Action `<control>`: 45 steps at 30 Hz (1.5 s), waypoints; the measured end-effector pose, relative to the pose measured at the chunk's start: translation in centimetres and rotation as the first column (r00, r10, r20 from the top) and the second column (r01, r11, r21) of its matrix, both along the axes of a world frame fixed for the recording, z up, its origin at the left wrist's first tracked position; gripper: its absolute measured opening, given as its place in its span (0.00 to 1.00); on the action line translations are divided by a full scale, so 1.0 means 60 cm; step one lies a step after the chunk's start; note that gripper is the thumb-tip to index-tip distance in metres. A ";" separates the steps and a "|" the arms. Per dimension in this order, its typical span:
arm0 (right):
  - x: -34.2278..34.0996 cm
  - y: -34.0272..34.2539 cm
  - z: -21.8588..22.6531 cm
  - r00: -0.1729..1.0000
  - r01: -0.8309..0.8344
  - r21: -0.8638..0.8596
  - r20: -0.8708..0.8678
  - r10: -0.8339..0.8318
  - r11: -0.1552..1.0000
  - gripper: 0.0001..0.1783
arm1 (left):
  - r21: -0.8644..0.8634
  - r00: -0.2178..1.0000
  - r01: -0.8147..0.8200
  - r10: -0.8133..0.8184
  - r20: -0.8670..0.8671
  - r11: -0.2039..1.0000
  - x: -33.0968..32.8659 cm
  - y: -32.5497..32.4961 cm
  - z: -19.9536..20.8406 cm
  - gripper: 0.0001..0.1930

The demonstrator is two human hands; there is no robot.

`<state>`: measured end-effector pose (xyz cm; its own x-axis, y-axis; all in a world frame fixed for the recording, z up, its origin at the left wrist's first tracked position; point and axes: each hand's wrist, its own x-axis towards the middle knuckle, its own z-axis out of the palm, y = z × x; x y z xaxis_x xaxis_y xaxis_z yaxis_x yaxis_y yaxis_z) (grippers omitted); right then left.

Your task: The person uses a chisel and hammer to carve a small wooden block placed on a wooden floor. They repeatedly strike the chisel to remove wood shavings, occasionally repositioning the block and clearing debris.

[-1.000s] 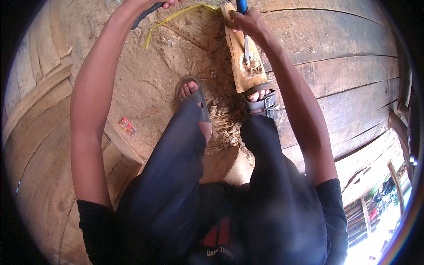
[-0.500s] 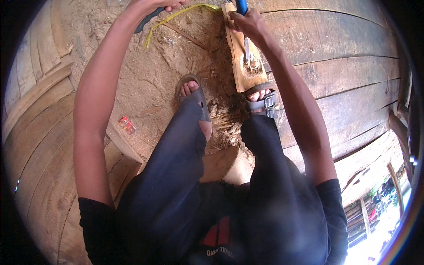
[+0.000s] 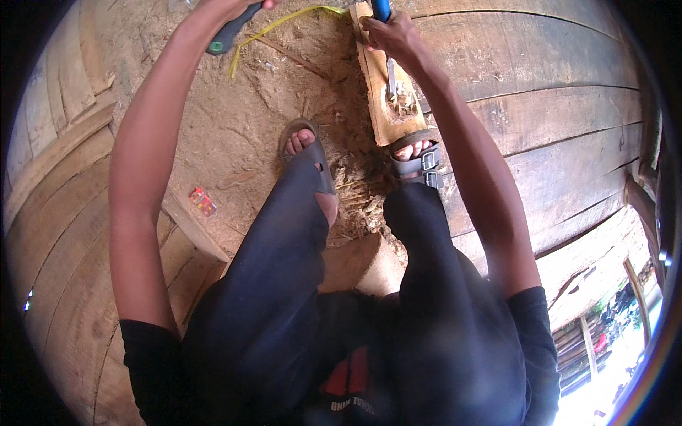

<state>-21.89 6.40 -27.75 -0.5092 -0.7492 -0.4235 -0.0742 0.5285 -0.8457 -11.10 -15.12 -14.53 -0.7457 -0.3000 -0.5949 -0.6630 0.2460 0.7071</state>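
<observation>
My right hand (image 3: 394,34) is wrapped round a chisel (image 3: 391,78) with a blue handle, held nearly upright. Its steel blade meets a pale wooden board (image 3: 375,85) at a rough hollow with loose wood chips (image 3: 403,106). The board's near end lies at my right foot, by the sandal (image 3: 415,165). At the upper edge my left hand (image 3: 231,7), partly cut off, grips a tool by its black handle (image 3: 227,37), which has a green spot on the end. The tool's head is out of view, so its kind is unclear.
Yellow strapping (image 3: 284,19) lies on the dirt floor (image 3: 227,106) between my hands. A small red packet (image 3: 202,201) is left of my left foot. Large planks (image 3: 526,57) stretch along the right; more boards (image 3: 78,248) are at the left.
The black handle has tilted, so its green end now shows, and my left hand has shifted slightly. My right hand and the chisel stay at the hollow; the whole view has drifted a little.
</observation>
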 end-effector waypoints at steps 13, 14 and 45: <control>-0.007 0.001 -0.013 0.998 0.015 -0.027 0.065 -0.013 1.000 0.21 | -0.189 0.996 -0.043 0.056 0.066 0.981 -0.008 -0.002 -0.011 0.19; -0.009 0.001 -0.012 0.999 0.004 -0.002 0.045 -0.004 1.000 0.20 | -0.124 0.998 -0.035 0.041 0.047 0.992 -0.001 -0.008 -0.014 0.18; -0.002 0.005 -0.004 0.999 0.020 -0.012 0.051 -0.019 1.000 0.20 | -0.041 0.989 -0.104 0.098 -0.111 0.994 -0.002 -0.002 -0.012 0.17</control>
<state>-22.02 6.69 -27.99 -0.5021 -0.7445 -0.4400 -0.0210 0.5192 -0.8544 -11.21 -15.26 -15.25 -0.7695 -0.4027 -0.4956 -0.6061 0.2161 0.7655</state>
